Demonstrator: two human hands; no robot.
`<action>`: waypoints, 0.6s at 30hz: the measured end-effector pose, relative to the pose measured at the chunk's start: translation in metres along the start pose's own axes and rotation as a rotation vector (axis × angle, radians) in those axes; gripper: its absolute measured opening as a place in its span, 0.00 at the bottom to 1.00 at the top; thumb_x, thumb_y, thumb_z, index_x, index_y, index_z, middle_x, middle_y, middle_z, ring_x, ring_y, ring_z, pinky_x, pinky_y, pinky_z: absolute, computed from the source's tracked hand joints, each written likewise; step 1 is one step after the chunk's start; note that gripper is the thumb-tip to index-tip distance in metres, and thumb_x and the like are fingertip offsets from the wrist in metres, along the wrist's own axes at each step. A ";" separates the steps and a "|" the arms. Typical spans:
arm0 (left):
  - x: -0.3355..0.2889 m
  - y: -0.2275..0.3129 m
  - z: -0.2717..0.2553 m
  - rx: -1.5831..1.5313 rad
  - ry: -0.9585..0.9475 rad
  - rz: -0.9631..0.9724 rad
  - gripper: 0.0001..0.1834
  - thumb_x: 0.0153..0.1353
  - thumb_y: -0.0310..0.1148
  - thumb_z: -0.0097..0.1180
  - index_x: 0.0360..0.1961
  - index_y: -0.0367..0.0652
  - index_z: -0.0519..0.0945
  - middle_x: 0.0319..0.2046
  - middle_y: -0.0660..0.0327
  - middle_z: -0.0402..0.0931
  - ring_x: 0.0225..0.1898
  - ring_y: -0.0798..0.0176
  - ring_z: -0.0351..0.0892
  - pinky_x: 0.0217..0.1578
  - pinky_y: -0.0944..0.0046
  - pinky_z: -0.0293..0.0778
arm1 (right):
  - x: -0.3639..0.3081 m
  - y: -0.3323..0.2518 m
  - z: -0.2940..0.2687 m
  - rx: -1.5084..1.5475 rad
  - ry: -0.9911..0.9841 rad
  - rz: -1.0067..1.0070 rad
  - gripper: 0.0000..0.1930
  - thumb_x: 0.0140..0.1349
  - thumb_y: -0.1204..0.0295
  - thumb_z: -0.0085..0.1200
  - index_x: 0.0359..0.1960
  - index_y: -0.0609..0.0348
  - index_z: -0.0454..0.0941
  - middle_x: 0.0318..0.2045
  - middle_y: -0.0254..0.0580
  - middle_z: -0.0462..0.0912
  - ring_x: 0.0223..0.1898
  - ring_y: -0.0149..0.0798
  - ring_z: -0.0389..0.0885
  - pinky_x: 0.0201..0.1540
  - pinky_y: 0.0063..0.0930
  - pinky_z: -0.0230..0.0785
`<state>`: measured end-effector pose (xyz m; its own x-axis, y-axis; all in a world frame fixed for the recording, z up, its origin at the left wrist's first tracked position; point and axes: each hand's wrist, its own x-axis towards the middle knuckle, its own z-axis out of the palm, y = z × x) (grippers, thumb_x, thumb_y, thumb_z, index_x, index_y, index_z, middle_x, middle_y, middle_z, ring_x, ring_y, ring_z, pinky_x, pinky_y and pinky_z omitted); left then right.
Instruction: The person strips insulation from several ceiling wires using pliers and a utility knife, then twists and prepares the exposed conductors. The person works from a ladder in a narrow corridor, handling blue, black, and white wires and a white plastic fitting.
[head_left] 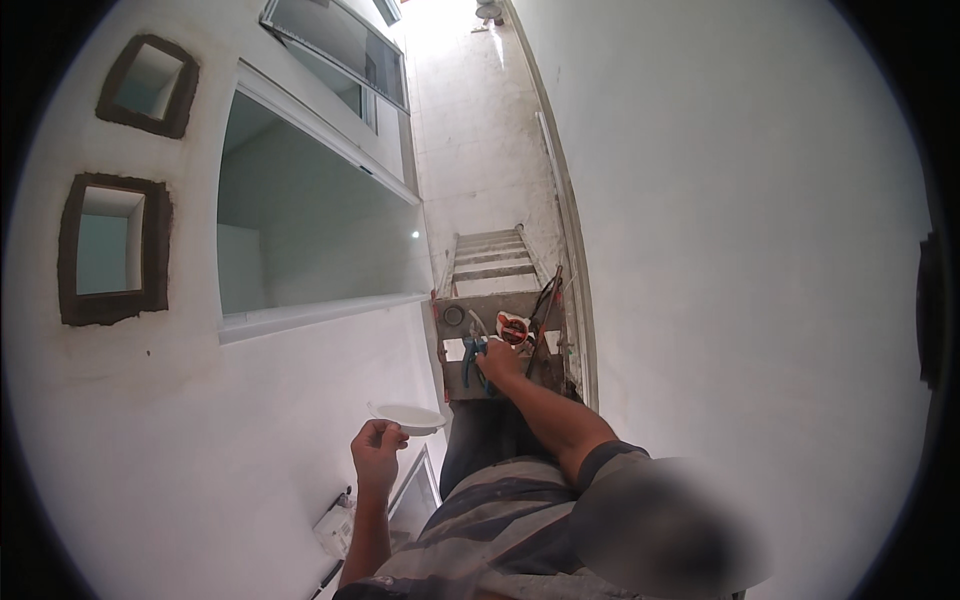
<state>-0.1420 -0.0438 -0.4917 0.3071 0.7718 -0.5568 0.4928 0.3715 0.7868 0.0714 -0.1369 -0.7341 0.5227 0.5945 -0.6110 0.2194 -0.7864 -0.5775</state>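
Note:
My left hand [377, 447] is closed on the near edge of a thin, white, round disc [408, 417], which looks like a flat lamp panel and is held nearly level beside the white wall. Over the top platform [455, 385] of a stepladder, my right hand [499, 364] has its fingers closed at a pair of pliers with teal handles [467, 364]; the grip is partly hidden by the hand. Just beyond the right hand lies a round red and white item [513, 328]. A dark ring, like a tape roll [454, 315], sits at the platform's far left.
Ladder rungs [492, 257] show beyond the platform. Dark cable-like strands [546, 300] lie along its right side. A windowed wall opening [320, 220] and two smaller dark-edged openings [115, 250] are at left. A plain wall [740, 250] rises close at right.

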 end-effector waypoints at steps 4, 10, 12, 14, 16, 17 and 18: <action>0.001 -0.005 -0.002 0.024 -0.001 0.009 0.07 0.67 0.29 0.58 0.35 0.35 0.80 0.27 0.57 0.82 0.29 0.66 0.83 0.34 0.66 0.81 | -0.006 0.021 -0.006 0.130 0.166 0.035 0.14 0.62 0.65 0.57 0.40 0.65 0.78 0.39 0.62 0.84 0.45 0.61 0.84 0.49 0.53 0.77; 0.011 -0.003 0.010 -0.019 -0.066 0.007 0.08 0.68 0.30 0.57 0.36 0.34 0.80 0.28 0.58 0.82 0.31 0.68 0.82 0.35 0.67 0.79 | -0.025 0.066 -0.058 0.052 0.384 0.218 0.15 0.64 0.63 0.54 0.39 0.67 0.78 0.36 0.64 0.84 0.43 0.64 0.84 0.47 0.56 0.77; 0.013 0.001 0.012 -0.018 -0.077 0.020 0.08 0.68 0.30 0.57 0.36 0.34 0.80 0.28 0.58 0.82 0.31 0.68 0.82 0.35 0.67 0.80 | -0.024 0.078 -0.059 -0.024 0.335 0.221 0.16 0.64 0.62 0.53 0.39 0.67 0.79 0.36 0.64 0.85 0.43 0.65 0.84 0.47 0.56 0.77; 0.014 0.002 0.014 -0.018 -0.083 0.033 0.08 0.68 0.29 0.57 0.36 0.34 0.80 0.28 0.58 0.82 0.31 0.68 0.82 0.35 0.67 0.80 | -0.022 0.082 -0.063 -0.088 0.220 0.197 0.17 0.64 0.62 0.53 0.39 0.67 0.81 0.37 0.65 0.85 0.44 0.65 0.84 0.48 0.56 0.76; 0.016 0.002 0.012 -0.017 -0.083 0.045 0.08 0.68 0.29 0.57 0.36 0.34 0.80 0.28 0.58 0.82 0.31 0.68 0.82 0.35 0.67 0.80 | -0.023 0.075 -0.066 -0.086 0.197 0.247 0.17 0.63 0.62 0.54 0.39 0.66 0.83 0.38 0.65 0.85 0.44 0.64 0.84 0.49 0.56 0.77; 0.016 0.004 0.011 -0.004 -0.071 0.044 0.08 0.68 0.29 0.57 0.36 0.34 0.80 0.28 0.58 0.82 0.31 0.68 0.82 0.35 0.67 0.80 | -0.024 0.071 -0.067 -0.085 0.185 0.272 0.17 0.63 0.62 0.55 0.39 0.66 0.84 0.39 0.65 0.85 0.44 0.64 0.85 0.49 0.55 0.77; 0.014 0.006 0.011 0.006 -0.058 0.042 0.08 0.68 0.29 0.57 0.36 0.34 0.80 0.28 0.58 0.82 0.31 0.68 0.82 0.35 0.68 0.80 | -0.023 0.071 -0.067 -0.063 0.187 0.286 0.17 0.62 0.62 0.55 0.39 0.66 0.84 0.39 0.65 0.85 0.44 0.64 0.84 0.49 0.55 0.77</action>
<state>-0.1260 -0.0359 -0.4977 0.3742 0.7554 -0.5379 0.4833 0.3362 0.8083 0.1301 -0.2182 -0.7247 0.7114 0.3116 -0.6300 0.0892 -0.9291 -0.3588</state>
